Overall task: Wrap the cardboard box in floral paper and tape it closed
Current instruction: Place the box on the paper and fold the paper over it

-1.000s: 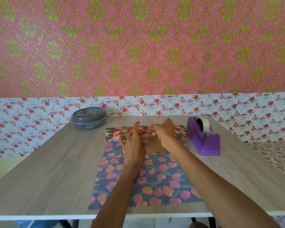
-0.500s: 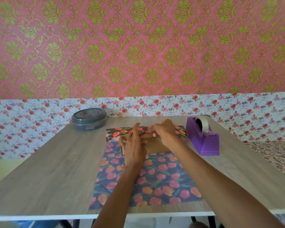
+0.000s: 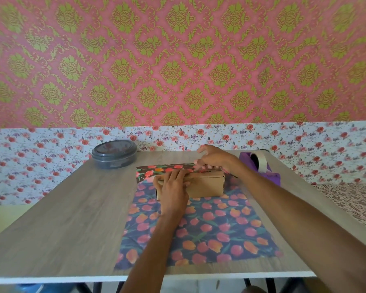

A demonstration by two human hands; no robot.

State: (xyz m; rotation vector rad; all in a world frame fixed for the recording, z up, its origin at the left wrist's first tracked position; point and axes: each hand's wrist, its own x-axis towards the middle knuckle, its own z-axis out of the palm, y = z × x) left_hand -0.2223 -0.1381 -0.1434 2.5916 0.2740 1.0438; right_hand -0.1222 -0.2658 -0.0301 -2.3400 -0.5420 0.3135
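A brown cardboard box (image 3: 207, 186) lies on the far part of a dark floral paper sheet (image 3: 209, 229) spread on the table. The sheet's far edge is folded up over the box top. My left hand (image 3: 173, 187) lies flat on the box's left half, fingers pressing that flap down and thumb against the front face. My right hand (image 3: 215, 158) is over the right end of the box top, lower fingers on the paper edge and upper fingers lifted and spread. The front face of the box is bare.
A purple tape dispenser (image 3: 262, 168) with a roll of clear tape stands just right of the box, under my right forearm. A round grey lidded tin (image 3: 114, 154) sits at the back left. The wooden table (image 3: 72, 218) ends at a wall.
My right hand has slid to the right along the box top and its upper fingers have lifted. My left hand still presses the flap in the same place.
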